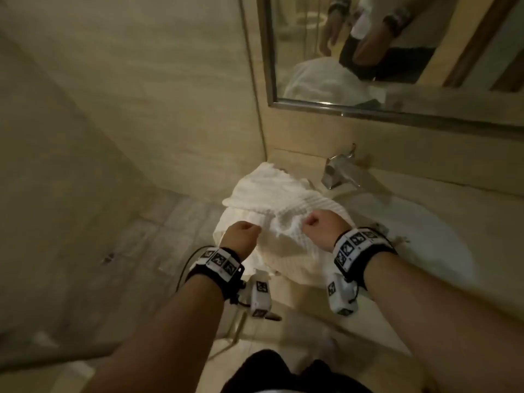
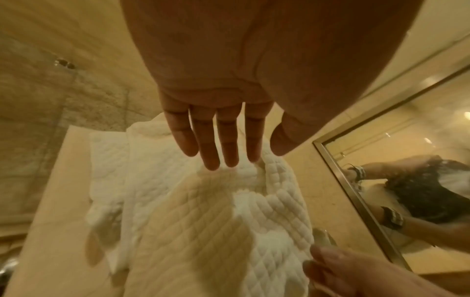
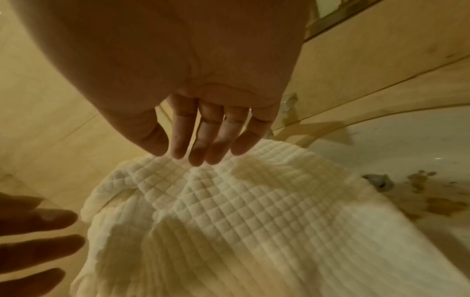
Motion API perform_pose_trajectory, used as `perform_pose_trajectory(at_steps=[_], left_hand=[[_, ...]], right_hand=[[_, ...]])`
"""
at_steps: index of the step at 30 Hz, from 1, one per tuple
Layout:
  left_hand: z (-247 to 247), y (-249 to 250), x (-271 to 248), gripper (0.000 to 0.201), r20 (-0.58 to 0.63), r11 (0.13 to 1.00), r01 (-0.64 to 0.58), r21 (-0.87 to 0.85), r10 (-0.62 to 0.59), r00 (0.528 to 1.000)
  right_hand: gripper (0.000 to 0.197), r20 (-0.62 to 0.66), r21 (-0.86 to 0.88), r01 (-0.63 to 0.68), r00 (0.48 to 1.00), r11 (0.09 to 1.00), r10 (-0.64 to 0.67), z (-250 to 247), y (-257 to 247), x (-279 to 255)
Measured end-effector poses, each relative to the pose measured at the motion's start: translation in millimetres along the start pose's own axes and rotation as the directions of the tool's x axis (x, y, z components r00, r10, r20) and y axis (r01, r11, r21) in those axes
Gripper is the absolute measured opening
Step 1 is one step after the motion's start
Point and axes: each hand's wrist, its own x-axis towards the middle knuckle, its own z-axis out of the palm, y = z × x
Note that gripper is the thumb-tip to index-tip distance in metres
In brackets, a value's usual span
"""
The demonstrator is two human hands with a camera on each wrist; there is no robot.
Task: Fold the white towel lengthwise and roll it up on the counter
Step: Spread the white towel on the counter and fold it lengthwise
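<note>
We've got the white towel [image 1: 279,219] bunched on the bench [image 1: 297,313], just left of the sink [image 1: 411,236], part draped over the bench's front edge. Left hand [image 1: 241,236] and right hand [image 1: 320,226] sit on it, fingers straight, fingertips [image 2: 230,158] pressing the cloth, gripping nothing. Waffle weave: thick, soft, limp w/ deep creases. Best approach imo: spread it flat away from the sink first, then match long edges.

The left hand [image 2: 223,112] reaches over the white towel [image 2: 203,221], its fingers [image 2: 230,140] straight and a little spread, the tips just at a raised fold. The towel lies bunched on the beige counter [image 2: 50,201]. At near right the right hand [image 2: 356,275] touches the towel's edge. A mirror [image 2: 406,180] stands at right.
</note>
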Motion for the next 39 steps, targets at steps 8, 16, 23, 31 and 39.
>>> perform_pose_trajectory(at_steps=[8,16,23,31,39], left_hand=[[-26,19,71,0.033,-0.089,0.964,0.11,-0.242,-0.135,0.987],[-42,50,121,0.025,0.088,0.745,0.343,-0.573,-0.36,0.929],[-48,114,97,0.042,0.092,0.887,-0.018,-0.461,0.068,0.993],[-23,200,24,0.06,0.065,0.816,-0.552,-0.173,0.569,0.82],[18,294,-84,0.048,0.128,0.625,-0.711,-0.323,0.773,0.621]], right_hand=[[0.023,-0.042,0.023,0.167,0.985,0.986,-0.166,17,-42,60],[0.034,0.086,-0.298,0.13,0.99,0.946,-0.109,21,-55,71],[0.058,0.054,-0.291,0.137,0.99,0.947,-0.127,3,-59,67],[0.034,-0.27,0.068,0.139,0.956,0.988,-0.116,-54,-54,40],[0.064,-0.349,0.229,0.033,0.936,0.973,0.05,-109,25,2]])
